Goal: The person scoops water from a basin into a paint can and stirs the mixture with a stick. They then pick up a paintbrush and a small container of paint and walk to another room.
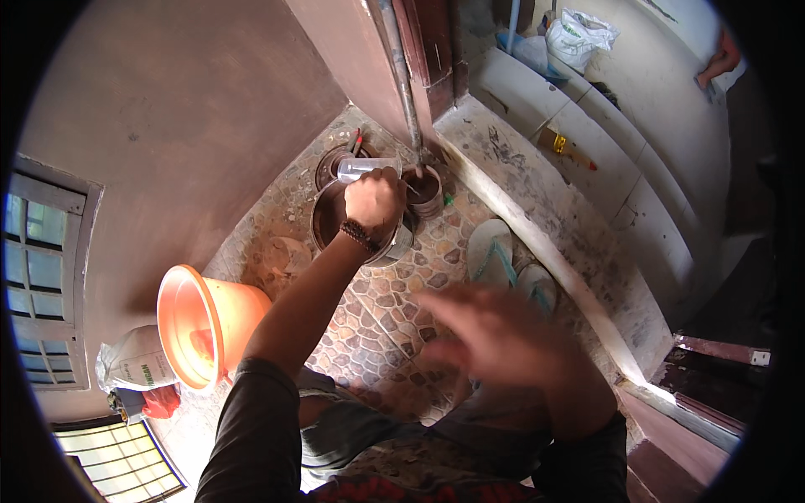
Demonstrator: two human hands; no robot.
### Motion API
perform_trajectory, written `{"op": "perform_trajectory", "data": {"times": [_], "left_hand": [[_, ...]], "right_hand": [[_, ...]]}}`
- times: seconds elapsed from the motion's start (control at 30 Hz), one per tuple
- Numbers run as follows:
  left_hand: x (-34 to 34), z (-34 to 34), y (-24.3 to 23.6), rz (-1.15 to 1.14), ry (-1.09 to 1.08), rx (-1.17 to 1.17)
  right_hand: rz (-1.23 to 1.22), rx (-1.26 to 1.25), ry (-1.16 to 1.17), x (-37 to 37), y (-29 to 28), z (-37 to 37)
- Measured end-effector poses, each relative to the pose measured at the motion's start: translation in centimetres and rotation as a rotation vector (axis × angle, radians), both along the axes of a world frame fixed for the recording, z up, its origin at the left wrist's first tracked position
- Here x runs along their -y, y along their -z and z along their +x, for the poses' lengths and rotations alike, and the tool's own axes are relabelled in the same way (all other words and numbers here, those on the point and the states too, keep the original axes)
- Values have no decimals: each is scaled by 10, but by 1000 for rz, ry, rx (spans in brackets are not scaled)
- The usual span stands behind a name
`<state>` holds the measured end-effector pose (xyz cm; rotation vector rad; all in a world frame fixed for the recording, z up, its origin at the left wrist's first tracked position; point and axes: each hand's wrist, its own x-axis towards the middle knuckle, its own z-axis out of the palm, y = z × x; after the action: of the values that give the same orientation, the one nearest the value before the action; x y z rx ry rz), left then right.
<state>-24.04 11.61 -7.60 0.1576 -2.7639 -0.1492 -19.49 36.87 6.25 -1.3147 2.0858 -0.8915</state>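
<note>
My left hand (375, 201), a beaded bracelet at its wrist, is closed round a clear plastic cup (355, 169). The hand is over a round bucket (325, 220) with brown inside, and hides much of it. Just right of the hand stands a small brown-smeared pot (426, 199). Behind the bucket lies a round brown-stained lid (327, 168) with a red-handled tool (357, 144) on it. My right hand (486, 331) is blurred by motion, with its thumb and fingers apart. It holds nothing that I can see, and hangs above the pebble-patterned floor near a pair of flip-flops (495, 256).
An orange bucket (189, 327) is at the left, near a white sack (138, 360). A paint-smeared pole (404, 84) rises by the wall corner. On the right, a step (537, 159) borders the tiles; a yellow-and-red tool (566, 149) lies there. Another person's leg (721, 60) shows far right.
</note>
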Motion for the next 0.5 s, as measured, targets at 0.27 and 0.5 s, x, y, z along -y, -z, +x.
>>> {"op": "perform_trajectory", "data": {"times": [0.27, 0.5], "left_hand": [[28, 44, -14, 673, -384, -189], [48, 137, -44, 1372, -406, -236]], "right_hand": [[85, -49, 588, 91, 74, -149], [43, 56, 650, 166, 119, -199]]}}
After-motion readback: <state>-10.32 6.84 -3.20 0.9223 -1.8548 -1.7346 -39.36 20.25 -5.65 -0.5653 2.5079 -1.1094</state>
